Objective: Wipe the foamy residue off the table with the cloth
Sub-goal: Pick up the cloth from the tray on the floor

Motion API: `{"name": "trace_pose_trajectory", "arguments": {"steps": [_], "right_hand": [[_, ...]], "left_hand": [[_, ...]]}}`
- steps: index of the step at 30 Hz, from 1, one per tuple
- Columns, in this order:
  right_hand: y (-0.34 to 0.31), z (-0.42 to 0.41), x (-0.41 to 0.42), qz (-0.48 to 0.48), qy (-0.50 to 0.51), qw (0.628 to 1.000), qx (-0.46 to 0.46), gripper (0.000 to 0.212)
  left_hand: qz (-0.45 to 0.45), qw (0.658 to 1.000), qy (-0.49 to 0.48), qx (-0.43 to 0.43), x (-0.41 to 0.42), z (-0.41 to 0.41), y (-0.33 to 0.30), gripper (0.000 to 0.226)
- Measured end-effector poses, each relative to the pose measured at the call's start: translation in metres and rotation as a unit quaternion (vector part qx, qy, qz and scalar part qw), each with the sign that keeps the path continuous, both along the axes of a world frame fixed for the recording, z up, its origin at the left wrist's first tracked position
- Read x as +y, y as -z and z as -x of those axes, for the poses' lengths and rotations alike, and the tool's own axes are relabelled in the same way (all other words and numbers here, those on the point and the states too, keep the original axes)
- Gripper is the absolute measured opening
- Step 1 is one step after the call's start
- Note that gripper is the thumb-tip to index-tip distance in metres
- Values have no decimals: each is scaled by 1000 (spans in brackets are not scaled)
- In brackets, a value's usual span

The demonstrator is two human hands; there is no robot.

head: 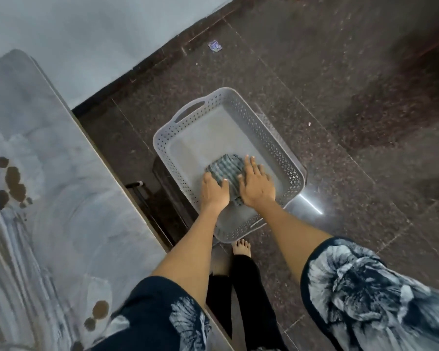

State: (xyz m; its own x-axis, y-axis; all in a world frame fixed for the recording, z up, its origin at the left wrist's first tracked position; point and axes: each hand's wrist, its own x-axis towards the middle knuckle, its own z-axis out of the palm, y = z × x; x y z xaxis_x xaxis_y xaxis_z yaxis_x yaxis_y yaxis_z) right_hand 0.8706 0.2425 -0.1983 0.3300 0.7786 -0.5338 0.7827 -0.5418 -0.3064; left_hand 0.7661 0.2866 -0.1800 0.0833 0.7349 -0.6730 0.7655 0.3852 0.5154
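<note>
A folded grey striped cloth (224, 171) lies inside a grey perforated plastic basket (269, 127) standing on the dark floor. My left hand (213, 191) lies on the cloth's near left part, fingers lightly bent over it. My right hand (256, 182) rests flat on the cloth's right side with straight fingers. The grey marble-patterned table (61, 198) runs along the left, with pale foamy streaks (8, 236) and brown puddles (13, 183) on it.
More brown spots (99, 310) sit near the table's front edge. The basket has a handle cutout (189, 110) at its far end. My bare foot (241, 248) stands just before the basket. A scrap of wrapper (214, 45) lies on the floor by the wall.
</note>
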Motion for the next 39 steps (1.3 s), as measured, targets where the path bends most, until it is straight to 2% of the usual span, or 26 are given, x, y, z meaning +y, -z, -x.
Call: {"name": "trace_pose_trajectory", "arguments": {"steps": [3, 5, 9, 11, 13, 17, 20, 23, 27, 30, 34, 39], "right_hand": [[7, 2, 4, -25, 31, 999, 18, 58], [10, 4, 8, -52, 48, 997, 19, 58], [16, 0, 16, -59, 166, 975, 132, 45], [11, -2, 18, -41, 207, 959, 188, 25], [1, -2, 17, -21, 225, 944, 241, 15], [-25, 2, 16, -20, 293, 894, 339, 33], [-47, 3, 18, -24, 328, 862, 385, 34], [-76, 6, 21, -18, 315, 846, 429, 32], [-123, 17, 28, -40, 271, 850, 451, 34], [-157, 34, 36, -57, 237, 857, 454, 37], [-194, 69, 45, -67, 183, 861, 470, 29], [-220, 130, 53, -53, 81, 869, 485, 34]], "left_hand": [[47, 995, -85, -16, -3, -6, 14, 43], [66, 988, -138, -15, -4, -11, 21, 41], [110, 973, -198, -42, -3, -16, 21, 25], [110, 974, -196, -41, -3, -14, 16, 24], [105, 976, -187, -40, -4, -11, 9, 20], [95, 979, -174, -51, -1, -1, -17, 27], [73, 982, -164, -65, 6, 7, -42, 26], [40, 987, -144, -63, 10, 18, -73, 26], [1, 987, -155, -42, 12, 38, -115, 29], [-47, 981, -183, -46, 13, 57, -148, 25], [-106, 970, -213, -43, 11, 93, -190, 24], [-140, 946, -288, -47, -4, 156, -218, 25]]}}
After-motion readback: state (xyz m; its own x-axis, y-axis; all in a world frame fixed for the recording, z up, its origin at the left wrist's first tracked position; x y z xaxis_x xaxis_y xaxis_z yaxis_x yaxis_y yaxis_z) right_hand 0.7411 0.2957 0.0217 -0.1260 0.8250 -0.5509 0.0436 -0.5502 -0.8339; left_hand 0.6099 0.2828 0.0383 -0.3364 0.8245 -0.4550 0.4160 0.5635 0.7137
